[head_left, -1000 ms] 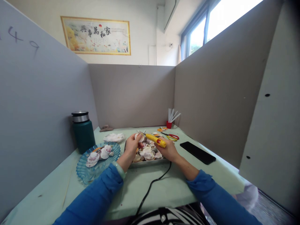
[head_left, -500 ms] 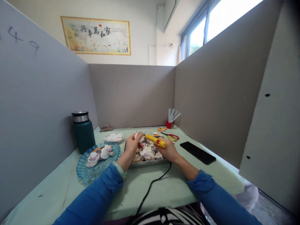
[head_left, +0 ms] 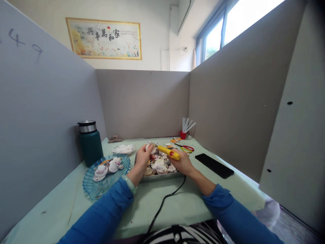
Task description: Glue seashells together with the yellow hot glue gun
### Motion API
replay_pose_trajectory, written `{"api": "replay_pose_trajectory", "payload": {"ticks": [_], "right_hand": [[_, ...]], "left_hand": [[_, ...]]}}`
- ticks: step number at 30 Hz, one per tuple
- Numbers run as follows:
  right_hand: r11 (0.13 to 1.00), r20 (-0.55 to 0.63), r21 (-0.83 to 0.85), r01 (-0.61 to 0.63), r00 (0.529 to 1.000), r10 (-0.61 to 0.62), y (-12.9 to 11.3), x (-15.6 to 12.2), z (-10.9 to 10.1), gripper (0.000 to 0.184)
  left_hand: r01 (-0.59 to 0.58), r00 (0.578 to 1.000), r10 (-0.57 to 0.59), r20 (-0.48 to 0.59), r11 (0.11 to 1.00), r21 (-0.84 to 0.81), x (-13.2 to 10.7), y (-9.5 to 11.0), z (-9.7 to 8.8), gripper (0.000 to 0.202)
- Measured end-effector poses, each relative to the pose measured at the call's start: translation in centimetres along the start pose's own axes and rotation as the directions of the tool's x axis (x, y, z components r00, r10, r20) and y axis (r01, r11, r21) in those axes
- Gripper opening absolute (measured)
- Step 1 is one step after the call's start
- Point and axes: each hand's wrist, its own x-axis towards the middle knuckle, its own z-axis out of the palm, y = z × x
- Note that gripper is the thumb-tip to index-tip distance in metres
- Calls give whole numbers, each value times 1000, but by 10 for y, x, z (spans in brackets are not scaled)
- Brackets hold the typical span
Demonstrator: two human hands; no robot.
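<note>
A shell (head_left: 151, 149) is pinched in the left hand (head_left: 142, 158) over the tray (head_left: 162, 177). A yellow tool (head_left: 168, 152) is gripped in the right hand (head_left: 181, 162), its tip near the shell.

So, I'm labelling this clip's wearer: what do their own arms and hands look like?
The sleeves are blue and wrinkled, ending short of the hands. A pale green bangle circles the left wrist. The left hand and right hand are both ungloved.
</note>
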Motion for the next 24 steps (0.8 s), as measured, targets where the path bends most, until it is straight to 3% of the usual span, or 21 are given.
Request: {"api": "replay_pose_trajectory", "payload": {"ticks": [24], "right_hand": [[999,14,-44,24,1000,-24,-2,-1,-1,12]], "left_hand": [[41,999,-41,0,997,-66,-1,2,1,41]]}}
